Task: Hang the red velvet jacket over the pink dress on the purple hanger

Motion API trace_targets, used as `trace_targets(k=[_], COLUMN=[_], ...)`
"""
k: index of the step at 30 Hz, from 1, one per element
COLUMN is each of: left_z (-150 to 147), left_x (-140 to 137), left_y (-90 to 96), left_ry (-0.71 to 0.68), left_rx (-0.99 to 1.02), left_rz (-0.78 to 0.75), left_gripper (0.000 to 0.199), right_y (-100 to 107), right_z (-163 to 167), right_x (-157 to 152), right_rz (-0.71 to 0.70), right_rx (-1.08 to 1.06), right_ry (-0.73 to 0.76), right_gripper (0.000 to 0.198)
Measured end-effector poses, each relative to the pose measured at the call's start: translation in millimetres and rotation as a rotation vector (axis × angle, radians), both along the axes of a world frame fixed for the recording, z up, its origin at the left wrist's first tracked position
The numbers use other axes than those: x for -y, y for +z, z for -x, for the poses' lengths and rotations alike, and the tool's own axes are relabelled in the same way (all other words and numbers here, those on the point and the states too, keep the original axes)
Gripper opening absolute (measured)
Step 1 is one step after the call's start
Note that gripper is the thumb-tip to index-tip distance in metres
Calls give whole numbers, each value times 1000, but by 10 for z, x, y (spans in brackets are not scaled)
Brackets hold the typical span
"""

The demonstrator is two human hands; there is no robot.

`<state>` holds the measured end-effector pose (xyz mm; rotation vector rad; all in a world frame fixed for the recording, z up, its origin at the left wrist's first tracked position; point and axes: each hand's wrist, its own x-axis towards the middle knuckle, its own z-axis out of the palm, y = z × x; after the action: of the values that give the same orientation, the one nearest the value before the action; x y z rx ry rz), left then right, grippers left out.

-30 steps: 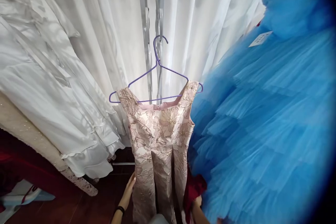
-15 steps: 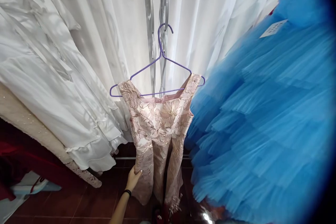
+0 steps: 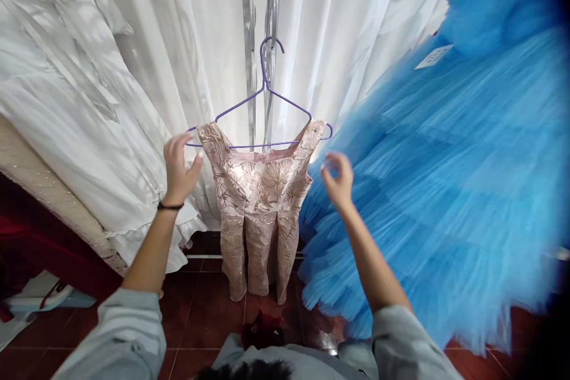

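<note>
A pink-gold dress (image 3: 262,190) with a floral brocade pattern hangs from a purple wire hanger (image 3: 264,78) in the middle of the head view. Its wide straps sit over the hanger's shoulders. My left hand (image 3: 180,167), a dark band at its wrist, is raised beside the left strap with thumb and fingers apart. It holds nothing. On the other side, my right hand (image 3: 339,177) is up near the right strap, apart from the dress, its fingers curled with a gap between thumb and forefinger and nothing in them.
A large blue tulle gown (image 3: 427,178) with a white tag (image 3: 434,57) fills the right. White garments (image 3: 75,101) hang at the left. Behind the dress are a white curtain (image 3: 312,29) and a metal upright (image 3: 248,29). Dark red tiles (image 3: 209,314) cover the floor.
My left hand has let go of the dress's skirt and risen to the left strap. My right hand has come into view at the right strap. The skirt hangs straighter.
</note>
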<state>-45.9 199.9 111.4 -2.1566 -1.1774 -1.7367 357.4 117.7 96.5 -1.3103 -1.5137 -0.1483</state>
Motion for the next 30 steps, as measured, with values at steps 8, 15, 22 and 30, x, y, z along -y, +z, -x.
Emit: trace_targets(k=[8, 15, 22, 30], left_z=[-194, 229, 207, -317], left_x=[-379, -432, -270, 176], left_y=[721, 372, -145, -1187], left_ry=[11, -188, -208, -170], left_rx=[-272, 192, 517, 210], left_rz=[216, 391, 592, 702], left_gripper=[41, 55, 65, 38], right_y=[890, 768, 547, -1026], right_z=[-468, -621, -704, -190], right_x=[-861, -687, -695, -253], right_rz=[93, 67, 199, 245], right_rx=[187, -25, -286, -996], right_ry=[163, 111, 267, 292], right_gripper=[36, 31, 42, 47])
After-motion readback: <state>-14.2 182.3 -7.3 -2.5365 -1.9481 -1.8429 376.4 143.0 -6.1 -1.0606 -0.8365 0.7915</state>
